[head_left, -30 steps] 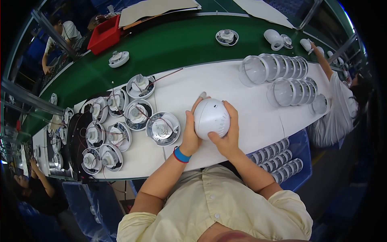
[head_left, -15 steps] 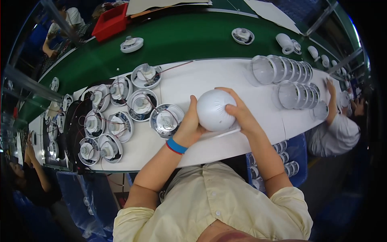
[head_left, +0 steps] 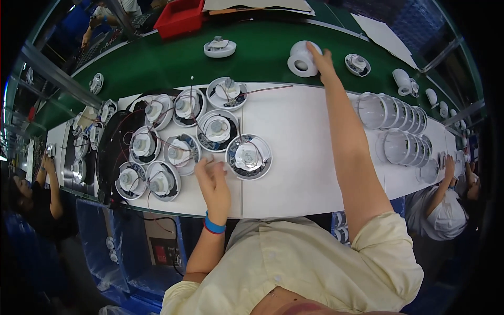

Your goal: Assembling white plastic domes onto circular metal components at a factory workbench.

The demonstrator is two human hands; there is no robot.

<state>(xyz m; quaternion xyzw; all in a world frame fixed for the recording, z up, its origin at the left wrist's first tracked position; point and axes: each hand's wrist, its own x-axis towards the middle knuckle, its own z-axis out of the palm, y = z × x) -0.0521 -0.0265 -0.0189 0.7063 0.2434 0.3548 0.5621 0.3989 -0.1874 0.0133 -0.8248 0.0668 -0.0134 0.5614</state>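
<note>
On the green conveyor belt, my right hand (head_left: 323,62) reaches far forward and has its fingers on a white round lamp housing (head_left: 303,59). The housing's short neck and round opening face toward me. My left hand (head_left: 214,185) is slightly blurred over the white table, fingers loosely bent and apart, with nothing seen in them. Nearest to it are an open white round unit (head_left: 249,156), with a circuit board and a pale centre piece, and another such unit (head_left: 182,153) by its fingertips. Several similar units with thin red and dark wires cluster to the left.
Clear cups with white rims (head_left: 375,110) lie in nested rows at the right of the table (head_left: 299,157). More units stand along the belt (head_left: 268,47), with a red bin (head_left: 179,18) beyond. Blue crates (head_left: 139,247) sit below the table edge. Other people work at both sides.
The white housing went from between both hands over the table to the belt, with my right hand. My left hand let go and moved left toward the open units. The view shifted.
</note>
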